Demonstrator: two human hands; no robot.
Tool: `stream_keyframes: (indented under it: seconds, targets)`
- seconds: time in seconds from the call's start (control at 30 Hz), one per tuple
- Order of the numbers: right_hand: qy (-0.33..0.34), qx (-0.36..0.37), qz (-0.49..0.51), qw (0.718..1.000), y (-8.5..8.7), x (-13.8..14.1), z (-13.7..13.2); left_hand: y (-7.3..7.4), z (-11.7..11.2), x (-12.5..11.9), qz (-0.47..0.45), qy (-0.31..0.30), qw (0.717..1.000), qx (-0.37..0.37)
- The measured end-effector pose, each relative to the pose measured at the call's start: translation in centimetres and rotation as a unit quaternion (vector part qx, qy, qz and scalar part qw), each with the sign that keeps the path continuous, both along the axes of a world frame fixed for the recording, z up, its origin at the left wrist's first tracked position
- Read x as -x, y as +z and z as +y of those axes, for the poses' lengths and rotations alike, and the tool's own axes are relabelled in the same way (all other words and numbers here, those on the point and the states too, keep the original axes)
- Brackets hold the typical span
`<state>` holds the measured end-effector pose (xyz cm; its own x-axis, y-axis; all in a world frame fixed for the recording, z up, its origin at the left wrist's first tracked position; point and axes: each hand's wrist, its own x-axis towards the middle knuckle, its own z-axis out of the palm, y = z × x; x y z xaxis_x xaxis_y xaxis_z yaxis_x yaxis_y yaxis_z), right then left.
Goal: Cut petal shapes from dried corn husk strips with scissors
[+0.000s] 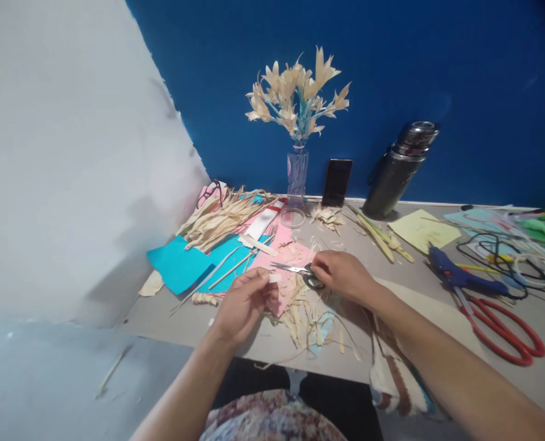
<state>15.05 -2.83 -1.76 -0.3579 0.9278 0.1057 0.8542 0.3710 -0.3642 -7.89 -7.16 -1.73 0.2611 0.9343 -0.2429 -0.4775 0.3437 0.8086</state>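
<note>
Now, scissors (301, 269) in right hand (341, 274), pale strip (275, 278) in left hand (245, 303)

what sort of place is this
Probably a handicraft table, judging by the scissors in the right hand, the pale strips and what looks like a blue glue gun.

White wall (61, 122): pale under diffuse light, soft grey shadows spreading near the tabletop (157, 313), suggesting light from my right.
Blue wall (460, 55): deeper and dimmer, fading to near black in the top right corner.
Flask (392, 177): glints on its lid, leaning outward in my wide-angle view.
Scissors (295, 268): a pale shine along the blades.
Scraps (300, 315): fine detail soft, slightly smeared.
My forearms (460, 361): stretched toward the lower corners.
</note>
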Motion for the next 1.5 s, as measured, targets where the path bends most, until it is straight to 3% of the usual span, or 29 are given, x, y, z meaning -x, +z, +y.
stream_keyframes:
  seconds: [0.2,0.37,0.5,0.6,0.8,0.87,0.97,1.07,1.2,1.37,1.5]
  targets:
    - [0.011,0.029,-0.094,0.995,-1.4,0.3,0.3,-1.0,0.3,0.7,-0.007,0.015,1.000,0.017]
    - [0.012,0.032,-0.139,0.990,-0.8,0.3,0.6,-1.0,0.6,0.6,-0.010,0.021,1.000,0.018]
    - [-0.031,0.000,-0.163,0.986,-0.1,0.2,0.5,-0.4,0.7,0.4,-0.014,0.043,0.999,0.018]
    - [-0.047,-0.009,-0.092,0.995,0.4,0.2,0.2,0.4,1.0,-0.2,-0.029,0.017,0.999,0.020]
    - [0.009,0.019,0.117,0.993,0.9,1.1,-1.0,2.4,2.0,-3.0,-0.083,0.001,0.997,-0.009]
    - [0.024,0.098,0.218,0.971,1.0,1.3,-1.1,2.8,2.1,-4.0,-0.078,-0.009,0.997,-0.016]
    - [0.055,0.266,0.383,0.883,1.0,0.9,-0.8,3.0,2.3,-4.7,-0.064,-0.035,0.997,-0.007]
    - [0.083,0.347,0.458,0.814,1.0,0.3,-0.6,3.3,2.7,-4.6,-0.044,-0.049,0.998,-0.016]
    - [0.106,0.344,0.487,0.796,1.0,0.1,-0.6,4.4,4.1,-3.7,-0.029,-0.085,0.995,-0.034]
    - [0.083,0.360,0.550,0.749,0.9,0.6,-0.6,5.2,5.9,-2.7,-0.041,-0.150,0.986,-0.066]
    - [0.065,0.372,0.536,0.756,0.2,0.8,-0.5,4.5,6.3,-2.9,-0.060,-0.171,0.981,-0.066]
